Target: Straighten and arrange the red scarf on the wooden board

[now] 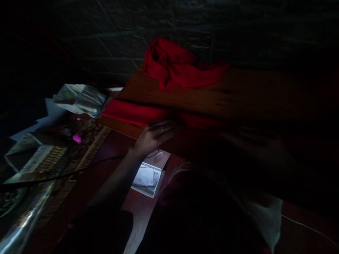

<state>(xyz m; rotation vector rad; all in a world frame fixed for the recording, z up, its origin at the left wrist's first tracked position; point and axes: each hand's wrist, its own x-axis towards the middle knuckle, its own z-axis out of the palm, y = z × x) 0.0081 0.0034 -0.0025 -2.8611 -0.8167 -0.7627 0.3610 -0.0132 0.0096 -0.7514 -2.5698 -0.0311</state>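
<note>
A long folded strip of red cloth (127, 111) lies along the near side of a wooden bench or low table (164, 97). My left hand (156, 134), with a ring on one finger, rests on the strip's near edge; its fingers reach out to the right over the fabric and look extended. Further right, my right hand (254, 143) is at the strip too, deep in shadow, so its fingers hardly show. Behind the strip, a crumpled red cloth (182, 65) sits on the far side of the wooden top.
Below my left forearm, an open white box (145, 178) with papers lies on the reddish floor (106, 148). On the left are a patterned bag (79, 98), a fringed rug (92, 148), a pink item (77, 137) and a dark cable (92, 164). A dark tiled wall (113, 42) rises behind.
</note>
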